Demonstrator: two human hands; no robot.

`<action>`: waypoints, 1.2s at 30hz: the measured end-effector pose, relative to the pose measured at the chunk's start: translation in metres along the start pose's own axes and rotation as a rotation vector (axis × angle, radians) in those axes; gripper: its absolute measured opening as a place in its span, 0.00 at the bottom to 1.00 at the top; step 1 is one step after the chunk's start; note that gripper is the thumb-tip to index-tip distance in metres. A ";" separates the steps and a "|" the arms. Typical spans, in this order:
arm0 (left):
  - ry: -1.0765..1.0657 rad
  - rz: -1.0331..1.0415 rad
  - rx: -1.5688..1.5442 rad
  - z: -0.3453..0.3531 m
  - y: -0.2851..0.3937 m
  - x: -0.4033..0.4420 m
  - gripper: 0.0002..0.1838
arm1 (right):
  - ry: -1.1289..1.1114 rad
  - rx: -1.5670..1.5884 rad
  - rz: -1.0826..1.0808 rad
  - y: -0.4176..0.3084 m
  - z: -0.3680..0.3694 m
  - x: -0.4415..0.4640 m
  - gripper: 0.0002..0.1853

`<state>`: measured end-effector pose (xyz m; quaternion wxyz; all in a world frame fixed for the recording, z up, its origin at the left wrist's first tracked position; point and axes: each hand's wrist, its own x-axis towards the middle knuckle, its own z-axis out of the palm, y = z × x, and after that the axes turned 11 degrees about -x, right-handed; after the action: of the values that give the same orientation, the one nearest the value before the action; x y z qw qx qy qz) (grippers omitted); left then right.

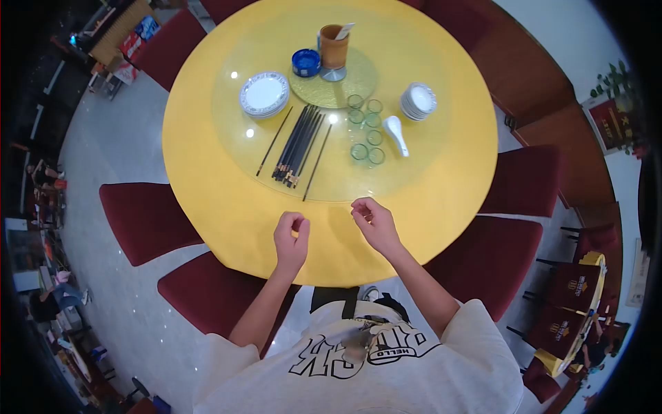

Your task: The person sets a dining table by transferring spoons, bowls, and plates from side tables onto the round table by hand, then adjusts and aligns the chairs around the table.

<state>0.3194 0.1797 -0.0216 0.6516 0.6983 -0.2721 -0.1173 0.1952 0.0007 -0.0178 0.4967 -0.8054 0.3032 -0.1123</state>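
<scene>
My left hand [292, 241] hovers over the near edge of the yellow table [241, 228], its fingers loosely curled, with a gap to the thumb and nothing visible in it. To its right, my right hand [374, 224] is half curled too, held just short of the glass turntable [345, 186], and no object shows in it. Closest to both hands is a bundle of black chopsticks [298, 145] on the glass. One single chopstick [317, 163] lies right of the bundle and another chopstick [274, 141] lies left. Several small glasses [374, 138] stand beside a white spoon [396, 136].
A stack of patterned plates [265, 93] sits left on the turntable, a stack of small white dishes [418, 101] right. Farther back are a blue ashtray [306, 62] and a brown cup-shaped holder [334, 50]. Dark red chairs [148, 221] surround the table.
</scene>
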 end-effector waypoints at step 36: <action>-0.189 -0.359 -0.345 0.091 0.122 -0.382 0.07 | 0.007 0.433 0.056 0.084 -0.081 -0.417 0.08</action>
<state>-0.0708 0.3057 0.0130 0.7013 0.6000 -0.1797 -0.3404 -0.2052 0.1646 -0.0015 0.6600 -0.6708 0.2960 -0.1637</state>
